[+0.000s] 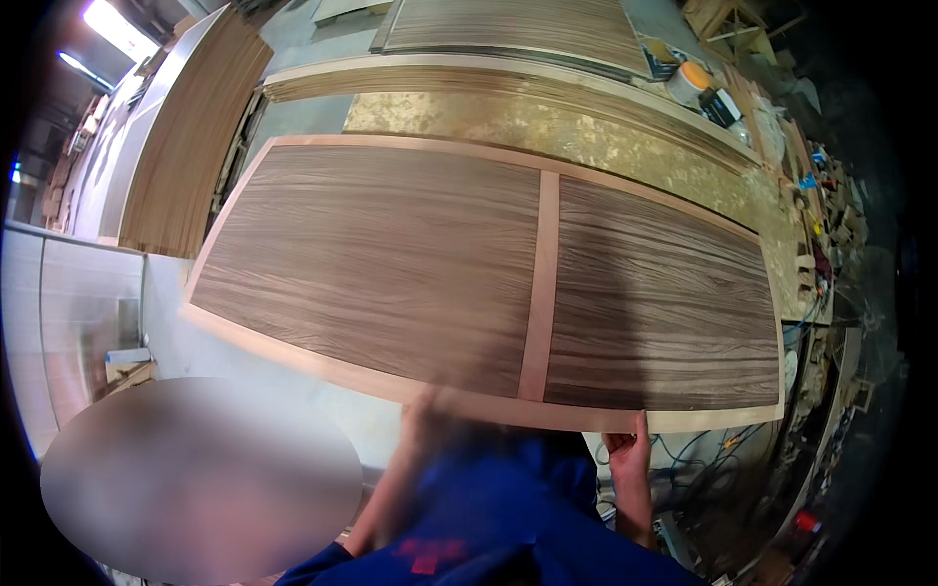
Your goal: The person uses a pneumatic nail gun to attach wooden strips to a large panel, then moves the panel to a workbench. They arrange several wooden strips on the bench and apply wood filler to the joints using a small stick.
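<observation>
A large door panel [381, 244] with dark wood-grain faces, a pale wooden frame and a pale crossbar [540, 283] spans the view in front of me. Its near edge is at my body, and its left near corner is smeared by motion. My right hand [628, 451] is closed on the near rail, thumb on top and fingers underneath. Farther left, my left hand [418, 422] grips the same near rail; it is blurred and its fingers are partly hidden.
Behind the panel lies a mottled yellowish board [440, 117], with stacked boards [489, 70] beyond. A tall stack [186, 146] stands at the left. A white tub with an orange lid [690, 82] sits at the far right. Cables [684, 449] and scraps lie at the right.
</observation>
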Available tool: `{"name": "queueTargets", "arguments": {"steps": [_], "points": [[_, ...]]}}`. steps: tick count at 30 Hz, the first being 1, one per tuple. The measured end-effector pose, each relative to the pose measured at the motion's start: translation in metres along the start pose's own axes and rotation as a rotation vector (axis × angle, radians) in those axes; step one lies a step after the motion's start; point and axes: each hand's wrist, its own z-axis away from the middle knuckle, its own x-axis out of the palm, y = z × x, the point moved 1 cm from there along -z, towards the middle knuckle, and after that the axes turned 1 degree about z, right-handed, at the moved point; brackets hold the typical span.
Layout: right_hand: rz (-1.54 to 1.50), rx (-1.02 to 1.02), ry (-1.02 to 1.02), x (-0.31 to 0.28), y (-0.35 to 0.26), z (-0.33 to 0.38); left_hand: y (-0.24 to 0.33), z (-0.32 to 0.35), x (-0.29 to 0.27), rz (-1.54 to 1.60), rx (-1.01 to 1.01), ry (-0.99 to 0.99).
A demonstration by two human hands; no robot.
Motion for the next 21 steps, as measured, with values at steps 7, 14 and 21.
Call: {"name": "queueTargets", "arguments": {"steps": [7, 14, 21], "points": [[0.546, -0.6, -0.353, 0.056, -0.186, 0.166, 0.162, 0.069, 0.089, -0.104, 0.553, -0.357], [1.126, -1.899, 0.23, 0.191, -0.336, 0.074, 0.293, -0.009, 0.218, -0.219, 0.775, -0.634], [0.788, -1.967, 0.157, 0.21, -0.383, 0.041, 0.232, -0.114, 0.162, 0.086, 0.51, -0.343]]}}
